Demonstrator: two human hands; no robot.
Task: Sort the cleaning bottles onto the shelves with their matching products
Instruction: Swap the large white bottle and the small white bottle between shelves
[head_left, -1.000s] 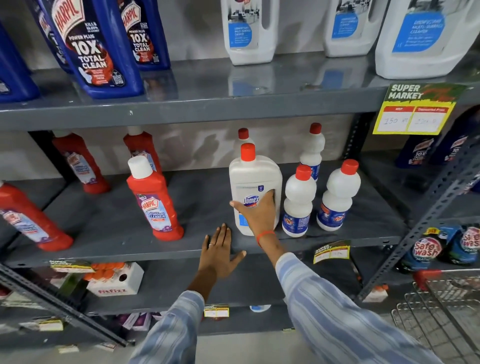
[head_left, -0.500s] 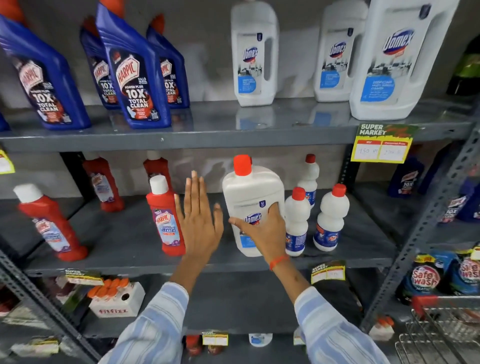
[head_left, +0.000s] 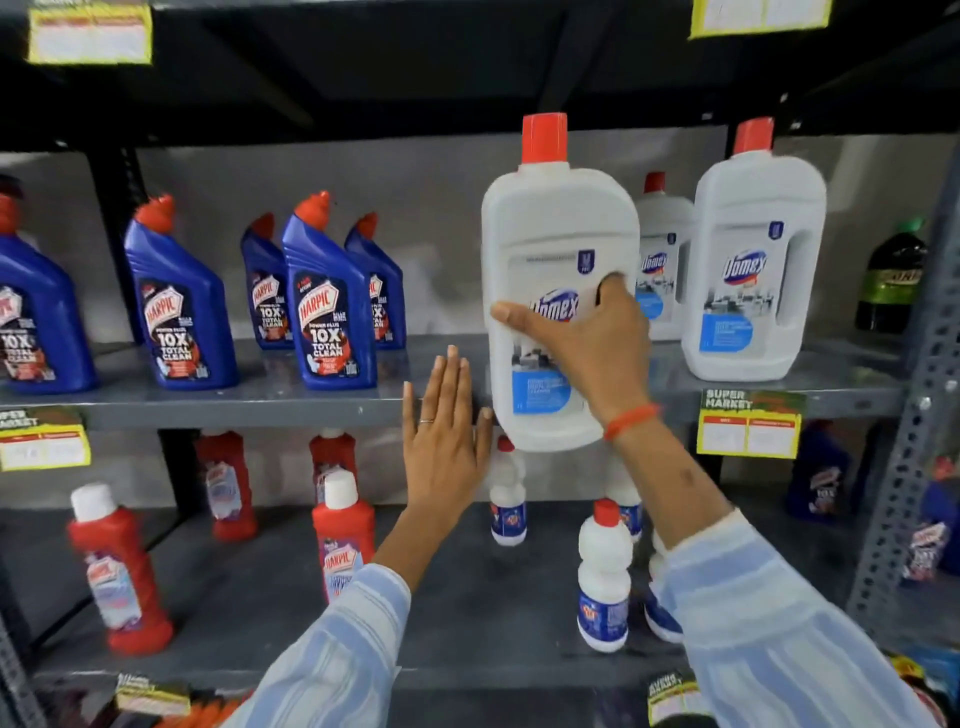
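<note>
- I've got the big white Domex bottle (head_left: 558, 291) in the air at centre-right of the frame, my right hand (head_left: 592, 343) wrapped across its front label, thumb to the left, fingers hooked into the handle recess on its right side
- Its base hangs below the upper shelf edge (head_left: 260, 410), so it isn't seated yet; I judge it needs to go up and back to land
- I hold it upright with the red cap on top, probably so it can go straight down on its base
- Two matching Domex bottles (head_left: 753, 270) stand just right of it on the same shelf, which is why I'm aiming here and not lower down
- Blue Harpic bottles (head_left: 327, 306) fill the left of that shelf, so the free gap between them and the Domex group looks like the slot
- My left hand (head_left: 441, 436) is flat and spread, gripping nothing, fingertips at the shelf edge, likely to steady me
- Lower frame: red Harpic bottles (head_left: 117, 566) on the left, small white bottles (head_left: 602, 577) on the right, each kind grouped
</note>
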